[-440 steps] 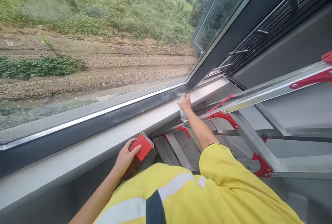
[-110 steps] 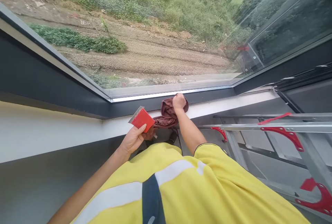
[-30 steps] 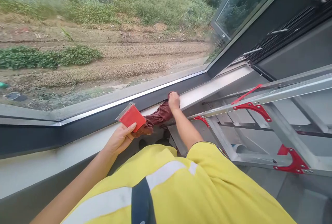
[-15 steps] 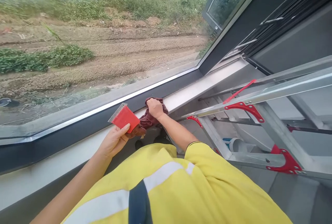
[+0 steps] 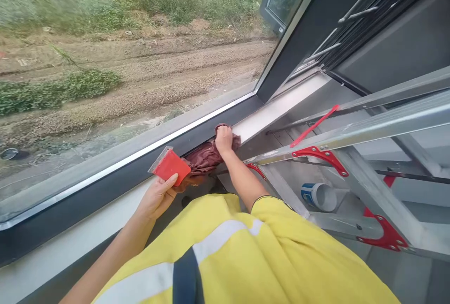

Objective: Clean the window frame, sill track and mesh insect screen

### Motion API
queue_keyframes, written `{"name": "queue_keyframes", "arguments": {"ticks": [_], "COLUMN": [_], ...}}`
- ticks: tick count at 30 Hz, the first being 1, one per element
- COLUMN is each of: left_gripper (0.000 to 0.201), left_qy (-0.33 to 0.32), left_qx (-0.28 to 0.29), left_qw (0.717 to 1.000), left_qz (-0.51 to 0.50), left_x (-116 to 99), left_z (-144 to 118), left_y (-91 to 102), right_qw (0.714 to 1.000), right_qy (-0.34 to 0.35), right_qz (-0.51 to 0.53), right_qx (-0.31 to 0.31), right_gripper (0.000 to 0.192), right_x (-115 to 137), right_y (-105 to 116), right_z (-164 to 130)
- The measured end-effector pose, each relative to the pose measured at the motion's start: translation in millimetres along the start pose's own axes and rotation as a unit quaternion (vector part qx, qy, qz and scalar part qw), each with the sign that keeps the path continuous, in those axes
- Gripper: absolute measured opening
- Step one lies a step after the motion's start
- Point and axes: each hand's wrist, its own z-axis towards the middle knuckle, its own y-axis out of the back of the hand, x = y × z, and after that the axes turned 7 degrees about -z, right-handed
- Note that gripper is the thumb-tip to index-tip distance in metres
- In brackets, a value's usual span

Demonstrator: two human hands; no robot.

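Note:
My left hand holds a red scraper with a metal blade, lifted just in front of the dark window frame. My right hand presses a dark red cloth against the white sill, at the foot of the frame. The cloth trails back to the left, under the scraper. My yellow hi-vis shirt fills the bottom of the view.
A large glass pane looks out on gravel and grass. An aluminium ladder with red brackets stands close on the right. Below it lies a white and blue container. Dark louvres run along the upper right.
My right hand has slid the cloth rightward along the sill since half a second ago. The left hand keeps the scraper in about the same spot. The view has swung slightly.

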Motion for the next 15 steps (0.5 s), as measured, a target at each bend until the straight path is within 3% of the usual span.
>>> {"name": "queue_keyframes", "arguments": {"ticks": [2, 4, 7, 12, 15], "left_gripper": [0.042, 0.044, 0.048, 0.044, 0.042], "left_qy": [0.011, 0.022, 0.026, 0.028, 0.026], "left_qx": [0.007, 0.014, 0.009, 0.0, 0.019], "left_qw": [1.0, 0.999, 0.999, 0.999, 0.998], "left_qz": [0.019, 0.035, 0.034, 0.034, 0.054], "left_x": [-2, -3, -2, -4, -10], "left_z": [6, 11, 16, 20, 23], "left_y": [-4.6, -9.2, -13.6, -13.7, -14.9], "right_qw": [0.999, 0.987, 0.967, 0.985, 0.982], "right_qy": [-0.045, -0.152, -0.243, -0.154, -0.173], "right_qz": [0.019, 0.045, 0.064, 0.034, 0.038], "right_qx": [-0.009, -0.012, 0.048, 0.069, 0.062], "right_gripper": [0.019, 0.019, 0.021, 0.025, 0.027], "right_x": [9, 0, -15, -1, -4], "right_y": [-3, 3, 10, -3, -2], "right_z": [-9, -1, 16, 10, 11]}}
